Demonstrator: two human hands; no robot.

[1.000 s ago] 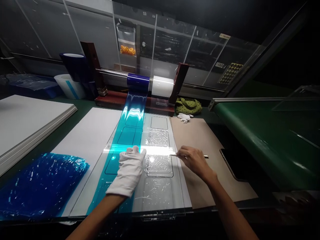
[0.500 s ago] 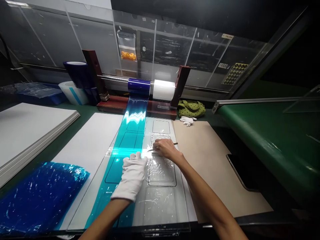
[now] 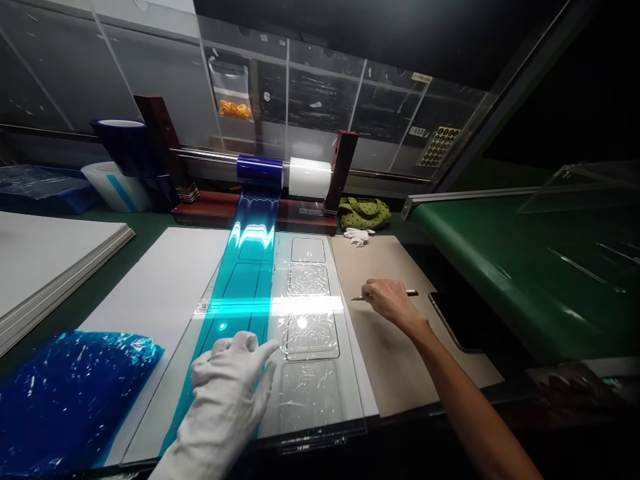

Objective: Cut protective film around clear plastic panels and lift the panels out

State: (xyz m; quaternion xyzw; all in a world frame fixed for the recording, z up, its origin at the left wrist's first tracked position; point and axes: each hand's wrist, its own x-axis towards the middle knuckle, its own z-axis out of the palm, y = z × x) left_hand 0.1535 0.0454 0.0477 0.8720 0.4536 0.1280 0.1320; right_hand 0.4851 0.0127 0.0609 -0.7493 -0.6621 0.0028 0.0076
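Note:
My left hand, in a white glove, is raised over the blue film with its thumb and fingers apart and nothing between them. The blue film runs from a blue roll down over a clear plate marked with dark rounded outlines. My right hand, bare, is closed round a slim craft knife, its pointed tip to the left. It is over the brown board, right of the plate. A wrinkled clear film covers part of the plate's right column.
Beside the blue roll, a white roll shares the wooden stand's rod. A blue film bundle and a paper stack lie left. On the right are a phone and a green belt surface. A green pouch sits behind.
My right hand has moved right with the craft knife, off the plate and over the brown board. The left hand has come nearer to me and its fingers have spread. The view has shifted right.

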